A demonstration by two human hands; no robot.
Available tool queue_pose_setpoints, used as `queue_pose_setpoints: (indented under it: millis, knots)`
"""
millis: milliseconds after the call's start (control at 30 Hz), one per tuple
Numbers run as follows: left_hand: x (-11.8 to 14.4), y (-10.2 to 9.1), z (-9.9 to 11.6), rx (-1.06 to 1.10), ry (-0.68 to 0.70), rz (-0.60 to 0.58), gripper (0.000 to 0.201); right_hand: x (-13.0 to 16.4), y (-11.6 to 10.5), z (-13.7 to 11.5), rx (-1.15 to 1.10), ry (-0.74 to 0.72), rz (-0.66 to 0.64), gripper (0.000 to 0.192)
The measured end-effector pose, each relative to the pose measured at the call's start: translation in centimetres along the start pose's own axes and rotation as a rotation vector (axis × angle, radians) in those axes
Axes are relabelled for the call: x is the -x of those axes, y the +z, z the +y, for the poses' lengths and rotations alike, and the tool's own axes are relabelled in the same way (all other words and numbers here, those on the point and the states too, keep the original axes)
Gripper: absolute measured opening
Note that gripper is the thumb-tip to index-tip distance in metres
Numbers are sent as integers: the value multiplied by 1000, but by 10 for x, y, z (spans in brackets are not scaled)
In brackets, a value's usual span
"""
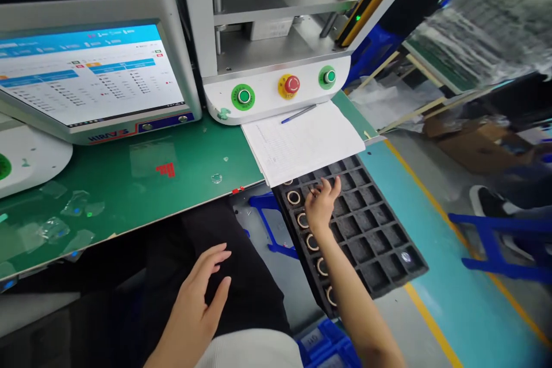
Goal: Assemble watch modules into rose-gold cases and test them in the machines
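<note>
The right hand (321, 204) reaches open-fingered over the black tray (379, 236), beside the bench (129, 184), fingertips just above its rings (294, 197) in the left column; the left hand (196, 299) rests open on the lap, well apart from the tray; paper (302, 141) overlaps the tray's far edge.

We see open cells across the black tray's (379, 241) right half; ring parts (311, 241) crowd its left column, and the paper sheet (302, 141) overhangs its far edge.
</note>
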State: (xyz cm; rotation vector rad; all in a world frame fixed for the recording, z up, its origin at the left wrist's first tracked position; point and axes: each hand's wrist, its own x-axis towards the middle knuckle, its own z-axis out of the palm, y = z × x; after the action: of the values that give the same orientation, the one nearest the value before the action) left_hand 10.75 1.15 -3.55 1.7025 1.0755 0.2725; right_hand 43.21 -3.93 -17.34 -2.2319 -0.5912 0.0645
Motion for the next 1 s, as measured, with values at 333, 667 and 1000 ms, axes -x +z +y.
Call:
queue_pose_setpoints:
  millis: [333, 667, 1000]
  knots:
    - [11, 12, 1, -56, -114, 139, 30, -51, 51, 2, 144, 69, -62, 40]
    - [6, 8, -4, -231, -72, 101, 35, -62, 58, 26, 32, -44, -47, 41]
    - [8, 10, -25, -264, -42, 65, 34, -3, 13, 55, -23, -222, -94, 49]
